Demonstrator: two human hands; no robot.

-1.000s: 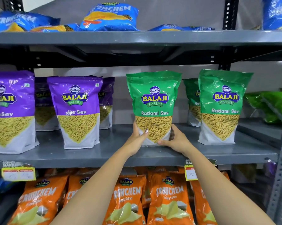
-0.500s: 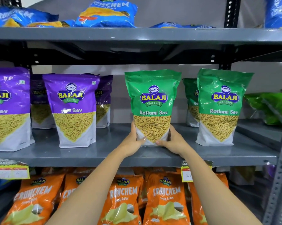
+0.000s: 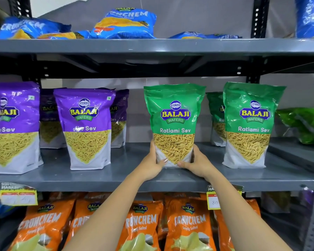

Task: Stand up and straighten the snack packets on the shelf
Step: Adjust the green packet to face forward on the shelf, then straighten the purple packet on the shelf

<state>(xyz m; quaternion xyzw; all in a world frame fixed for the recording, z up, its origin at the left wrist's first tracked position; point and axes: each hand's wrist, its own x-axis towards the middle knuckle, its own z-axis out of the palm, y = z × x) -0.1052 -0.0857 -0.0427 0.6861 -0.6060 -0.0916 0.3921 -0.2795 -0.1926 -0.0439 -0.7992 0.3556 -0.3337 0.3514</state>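
You are clamping your left hand (image 3: 151, 166) and right hand (image 3: 198, 164) on the bottom corners of the green packet (image 3: 174, 124), which is standing upright on the middle shelf (image 3: 134, 176) near its front edge. Holding it so low, you are risking the tall top tipping forward off the shelf when you let go, or leaning back toward the green packet behind (image 3: 215, 115)

Got my left hand (image 3: 150, 164) and right hand (image 3: 198, 163) on either side of a Ratlami Sev packet (image 3: 174, 124) standing on the middle shelf (image 3: 127, 171). Another stands just right of my hands, Aloo Sev packets (image 3: 87, 127) off left, Crunchem bags (image 3: 188, 225) below.
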